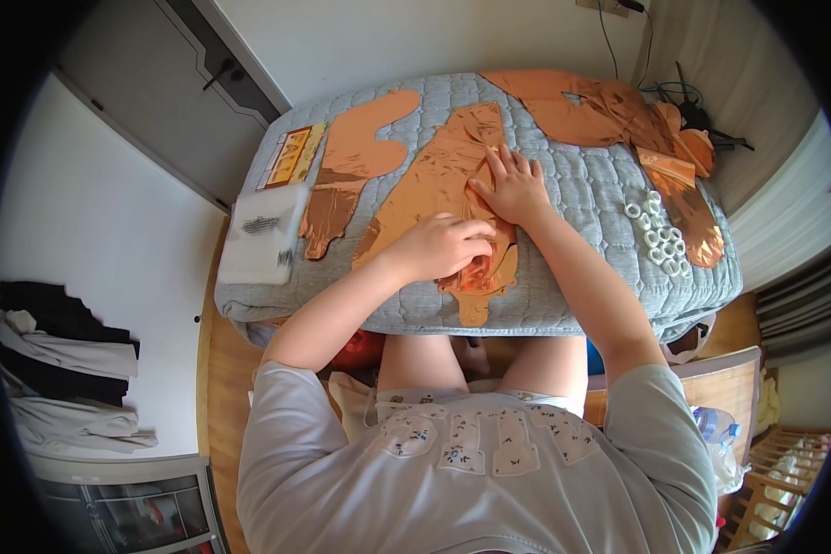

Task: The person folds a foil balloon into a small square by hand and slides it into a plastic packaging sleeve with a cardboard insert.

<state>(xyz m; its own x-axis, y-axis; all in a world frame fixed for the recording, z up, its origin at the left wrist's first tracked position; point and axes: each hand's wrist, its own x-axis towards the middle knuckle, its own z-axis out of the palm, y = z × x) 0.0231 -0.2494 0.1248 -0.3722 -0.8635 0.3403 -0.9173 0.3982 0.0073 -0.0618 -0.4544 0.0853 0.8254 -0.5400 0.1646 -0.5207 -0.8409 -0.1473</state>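
A flat, shiny copper-coloured foil balloon [420,185] lies in front of me on the quilted bed cover, its narrow end pointing toward me. My right hand [515,189] rests on it with fingers spread and palm down. Nearer to me, my left hand [445,247] has its fingers curled at the crumpled foil near the narrow end; its fingertips are partly hidden, and the foil there appears pinched. A small rounded tab [474,309] of the foil sticks out toward the near edge.
Another flat foil balloon [351,138] lies left, beside a coloured printed packet [293,157] and a white translucent pack [263,235]. More foil [572,106] spreads at the back right. Several small white rings [656,235] lie right. Cables [697,115] sit at the far right corner.
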